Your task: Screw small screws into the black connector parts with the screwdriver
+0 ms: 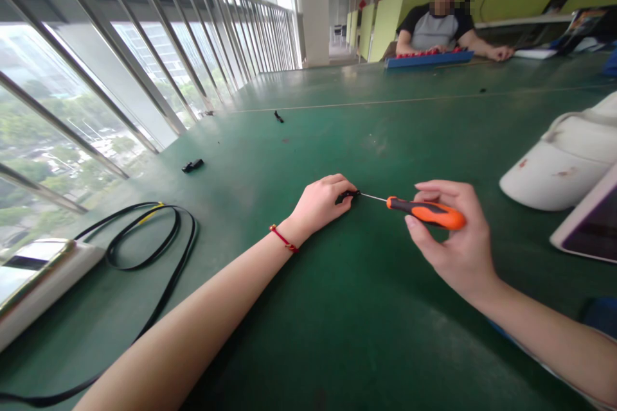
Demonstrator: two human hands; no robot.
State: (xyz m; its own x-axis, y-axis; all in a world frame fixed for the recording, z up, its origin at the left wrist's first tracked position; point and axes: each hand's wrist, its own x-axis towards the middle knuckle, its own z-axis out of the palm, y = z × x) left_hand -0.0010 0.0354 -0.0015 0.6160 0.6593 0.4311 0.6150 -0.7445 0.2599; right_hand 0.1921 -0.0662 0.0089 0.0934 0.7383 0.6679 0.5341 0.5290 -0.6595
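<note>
A small black part (pixel 348 195) is pinched between the thumb and fingers of my left hand (pixel 324 201), which rests on the green table. Much of that part is hidden by the fingers, and its kind cannot be made out. My right hand (pixel 460 244) is closed around an orange and black screwdriver (pixel 424 212), its palm end against the hand. The screwdriver lies nearly level, its thin metal shaft pointing left with the tip at the black part. Whether the tip sits in a screw is too small to tell.
Small black pieces (pixel 193 166) lie on the green table (pixel 289 308). A black cable (pixel 180 250) loops from a white device (pixel 53 276) at left. White containers (pixel 563 160) and a tablet-like object (pixel 592 225) stand right. Opposite, a person (pixel 436 26) sits behind a blue tray (pixel 429 60).
</note>
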